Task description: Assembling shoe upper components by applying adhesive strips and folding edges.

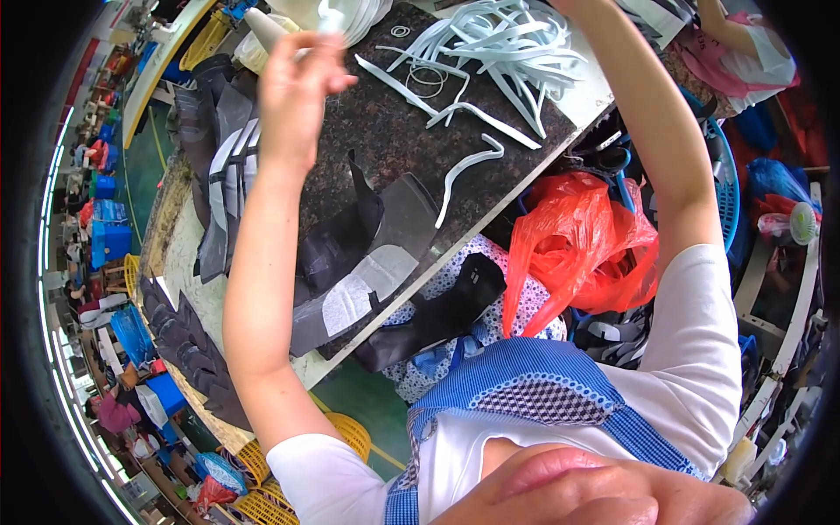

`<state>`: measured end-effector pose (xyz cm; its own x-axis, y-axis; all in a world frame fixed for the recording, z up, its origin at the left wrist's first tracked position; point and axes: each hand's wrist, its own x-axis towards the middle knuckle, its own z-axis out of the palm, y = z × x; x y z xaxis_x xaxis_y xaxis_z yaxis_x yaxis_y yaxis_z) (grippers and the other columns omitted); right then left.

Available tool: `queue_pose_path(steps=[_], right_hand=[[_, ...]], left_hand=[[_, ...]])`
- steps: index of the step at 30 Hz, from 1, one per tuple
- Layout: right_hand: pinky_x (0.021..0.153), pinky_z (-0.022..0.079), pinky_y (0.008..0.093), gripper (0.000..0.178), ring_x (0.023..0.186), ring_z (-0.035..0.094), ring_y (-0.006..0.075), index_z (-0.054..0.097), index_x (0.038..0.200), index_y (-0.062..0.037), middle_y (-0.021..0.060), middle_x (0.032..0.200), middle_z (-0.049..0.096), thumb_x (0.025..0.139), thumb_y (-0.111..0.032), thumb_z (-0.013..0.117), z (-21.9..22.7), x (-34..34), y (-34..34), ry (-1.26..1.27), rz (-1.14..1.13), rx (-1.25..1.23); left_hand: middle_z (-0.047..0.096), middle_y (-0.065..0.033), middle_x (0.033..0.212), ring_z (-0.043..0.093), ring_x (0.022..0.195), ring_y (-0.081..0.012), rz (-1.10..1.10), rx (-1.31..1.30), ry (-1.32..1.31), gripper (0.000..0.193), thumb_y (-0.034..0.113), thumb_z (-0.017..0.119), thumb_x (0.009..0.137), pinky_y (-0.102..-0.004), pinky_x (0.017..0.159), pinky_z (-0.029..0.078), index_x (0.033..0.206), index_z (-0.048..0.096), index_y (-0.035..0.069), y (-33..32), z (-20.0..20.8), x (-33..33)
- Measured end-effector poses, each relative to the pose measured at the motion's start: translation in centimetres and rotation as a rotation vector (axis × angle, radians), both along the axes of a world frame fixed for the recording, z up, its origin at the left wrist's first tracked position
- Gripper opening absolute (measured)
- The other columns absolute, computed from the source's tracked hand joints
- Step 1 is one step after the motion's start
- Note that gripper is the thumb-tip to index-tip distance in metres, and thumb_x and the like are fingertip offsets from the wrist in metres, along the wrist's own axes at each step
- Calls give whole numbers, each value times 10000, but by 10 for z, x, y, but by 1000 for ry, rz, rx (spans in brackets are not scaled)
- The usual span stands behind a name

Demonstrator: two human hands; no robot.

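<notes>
Lying loosely heaped on the speckled tabletop, probably for easy reach, are flat, bendy pale strips, right of my left hand; its half-curled fingers blur near a white piece, can't tell if gripping; my right hand's out of frame, state unknown. Nearer me, smooth dark-grey panels overlap, maybe saving space, beside a crinkly red bag.

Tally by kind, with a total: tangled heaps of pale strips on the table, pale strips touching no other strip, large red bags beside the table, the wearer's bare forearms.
Tangled heap of pale strips: 1
Lone pale strip: 1
Large red bag: 1
Bare forearms: 2
Total: 5
</notes>
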<state>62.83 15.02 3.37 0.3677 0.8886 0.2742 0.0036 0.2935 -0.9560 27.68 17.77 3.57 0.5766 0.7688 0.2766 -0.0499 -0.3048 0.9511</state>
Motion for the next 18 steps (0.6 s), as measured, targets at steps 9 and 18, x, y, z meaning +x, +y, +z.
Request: queue_pose_path(steps=[9, 18], right_hand=[[728, 514, 301, 444, 752, 624, 182, 655, 1179, 25, 43, 824, 655, 1111, -337, 407, 100, -30, -26, 329, 287, 225], [660, 479, 259, 425, 693, 583, 137, 657, 1128, 14, 20, 762, 622, 1112, -336, 416, 85, -92, -65, 424, 420, 201]], left_hand=[[670, -150, 902, 722, 852, -382, -437, 913, 773, 289, 210, 791, 785, -495, 716, 598, 943, 594, 70, -64, -70, 80], [688, -83, 918, 662, 830, -228, 69, 660, 307, 356, 312, 786, 875, -326, 755, 522, 1083, 693, 38, -42, 42, 103]])
